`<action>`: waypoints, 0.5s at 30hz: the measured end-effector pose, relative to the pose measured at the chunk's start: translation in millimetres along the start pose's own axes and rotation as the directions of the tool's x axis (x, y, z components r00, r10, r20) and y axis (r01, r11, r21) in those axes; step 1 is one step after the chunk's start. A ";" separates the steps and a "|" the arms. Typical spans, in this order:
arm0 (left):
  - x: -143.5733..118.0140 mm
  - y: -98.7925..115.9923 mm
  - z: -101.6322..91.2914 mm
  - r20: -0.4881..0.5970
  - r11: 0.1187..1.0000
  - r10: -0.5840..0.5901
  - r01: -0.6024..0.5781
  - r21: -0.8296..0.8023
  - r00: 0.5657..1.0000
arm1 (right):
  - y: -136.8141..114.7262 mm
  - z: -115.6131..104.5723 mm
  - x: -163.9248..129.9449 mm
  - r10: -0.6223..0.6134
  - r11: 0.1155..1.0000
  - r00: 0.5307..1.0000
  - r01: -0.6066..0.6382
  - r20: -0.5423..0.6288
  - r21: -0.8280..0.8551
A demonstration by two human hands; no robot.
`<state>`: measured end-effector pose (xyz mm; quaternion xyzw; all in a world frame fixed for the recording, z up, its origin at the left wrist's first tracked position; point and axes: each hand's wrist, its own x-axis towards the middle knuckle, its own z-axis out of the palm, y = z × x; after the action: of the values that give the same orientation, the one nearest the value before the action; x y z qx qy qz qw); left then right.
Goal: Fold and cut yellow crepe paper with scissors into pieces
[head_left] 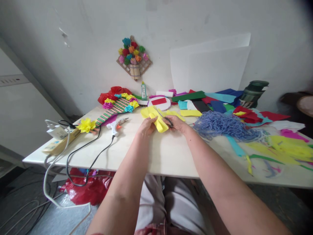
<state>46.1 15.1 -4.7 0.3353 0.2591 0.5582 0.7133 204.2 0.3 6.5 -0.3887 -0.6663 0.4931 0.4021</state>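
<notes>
Over the middle of the white table, my left hand point(147, 125) is closed on a folded piece of yellow crepe paper point(160, 124). My right hand point(177, 122) is wrapped round the dark handles of a pair of scissors point(169, 122). The scissor blades point up and left and lie against the yellow paper; whether they are cutting into it I cannot tell. Just behind my hands sits a white round disc point(166, 105) with a red paper strip point(158, 101) on it. Another yellow strip point(190, 113) rests to the right.
A glue gun point(114, 127), its cord, and a power strip point(58, 143) occupy the left. Behind is a woven fan point(114, 109) with paper flowers. Blue yarn point(225, 125), coloured paper scraps point(283, 147) and a dark green jar point(253, 94) fill the right. A glue box point(143, 91) stands by the wall.
</notes>
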 end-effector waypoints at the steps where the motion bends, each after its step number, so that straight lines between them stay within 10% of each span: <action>1: -0.9 0.4 0.6 -0.002 1.000 -0.005 0.005 0.006 1.000 | -1.3 -0.4 -1.6 0.003 1.000 1.000 -0.003 0.013 -0.022; 15: -9.9 3.9 7.2 0.053 0.997 -0.060 0.057 0.053 0.997 | -4.7 -2.8 -7.5 -0.004 1.000 0.999 0.004 0.033 -0.002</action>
<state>46.6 4.7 2.9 0.3610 0.2635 0.5207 0.7274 209.1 -6.6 10.4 -0.3795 -0.6744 0.4979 0.3915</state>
